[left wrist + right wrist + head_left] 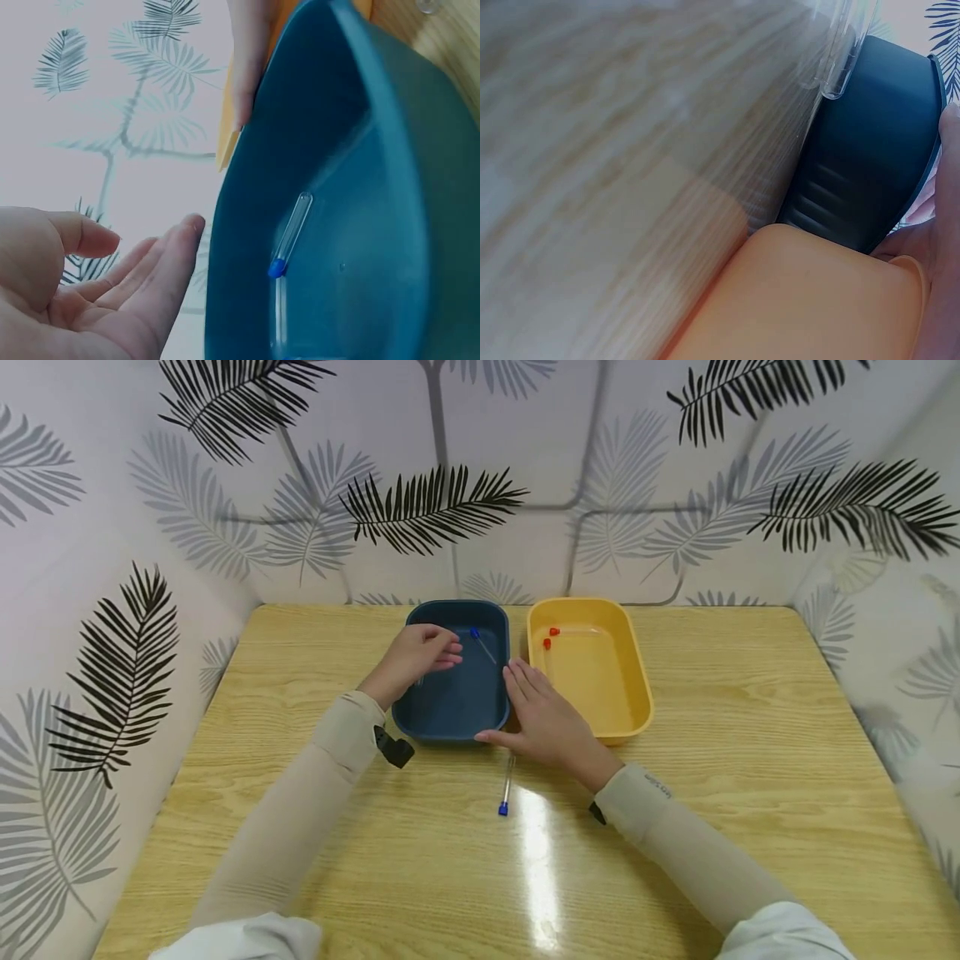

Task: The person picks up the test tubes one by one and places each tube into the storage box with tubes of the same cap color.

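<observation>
My left hand (426,653) hovers over the left part of a dark blue bin (452,727). Its fingers are relaxed and hold nothing. Inside that bin lies a clear tube with a blue cap (483,643); the left wrist view shows a second clear tube (281,315) by its cap. My right hand (543,714), fingers straight, lies across the neighbouring rims of the blue bin and the yellow bin (643,693). Its thumb reaches along the blue bin's front edge. Another blue-capped tube (507,785) lies on the table in front of the blue bin.
Two red caps, one the upper red cap (554,632) on a clear tube, show in the yellow bin's far left corner. Both bins stand side by side near the far edge of the wooden table (750,735). Leaf-patterned cloth (480,443) hangs behind.
</observation>
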A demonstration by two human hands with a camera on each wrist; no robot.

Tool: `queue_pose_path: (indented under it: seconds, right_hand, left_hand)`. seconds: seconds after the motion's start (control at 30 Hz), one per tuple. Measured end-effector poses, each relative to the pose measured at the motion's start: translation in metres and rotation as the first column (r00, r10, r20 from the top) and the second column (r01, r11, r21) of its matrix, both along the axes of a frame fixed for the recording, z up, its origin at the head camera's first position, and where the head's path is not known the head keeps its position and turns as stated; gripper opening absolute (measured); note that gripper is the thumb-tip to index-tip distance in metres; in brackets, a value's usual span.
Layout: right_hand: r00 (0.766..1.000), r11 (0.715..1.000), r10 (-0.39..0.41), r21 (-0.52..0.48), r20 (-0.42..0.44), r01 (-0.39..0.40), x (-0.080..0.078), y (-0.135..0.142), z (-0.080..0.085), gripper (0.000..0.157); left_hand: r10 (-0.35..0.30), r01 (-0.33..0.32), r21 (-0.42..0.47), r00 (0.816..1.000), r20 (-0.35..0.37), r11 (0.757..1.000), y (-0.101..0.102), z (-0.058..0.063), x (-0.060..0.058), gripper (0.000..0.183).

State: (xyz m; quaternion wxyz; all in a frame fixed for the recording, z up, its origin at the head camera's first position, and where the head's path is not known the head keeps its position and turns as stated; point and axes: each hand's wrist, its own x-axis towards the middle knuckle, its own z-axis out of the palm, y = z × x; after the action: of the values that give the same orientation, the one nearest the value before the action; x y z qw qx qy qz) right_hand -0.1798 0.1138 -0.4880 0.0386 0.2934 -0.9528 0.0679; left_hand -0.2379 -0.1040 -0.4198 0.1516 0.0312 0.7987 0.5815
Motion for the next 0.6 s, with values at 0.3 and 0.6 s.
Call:
queue_pose_path:
  seconds: [0.3,0.6]
  right_hand:
    - [1.000,1.000,-0.005,0.004,0.006,0.005,0.001,0.000,-0.001,0.105]
    - [1.000,1.000,-0.009,0.001,0.004,0.009,0.001,0.001,0.000,0.105]
  left_hand:
    - [-0.061,0.061,-0.008,0.991,-0.122,0.998,-0.010,0.016,0.045,0.026]
    - [-0.275,0.283,0.053,0.954,-0.116,0.958,-0.017,0.003,0.077,0.027]
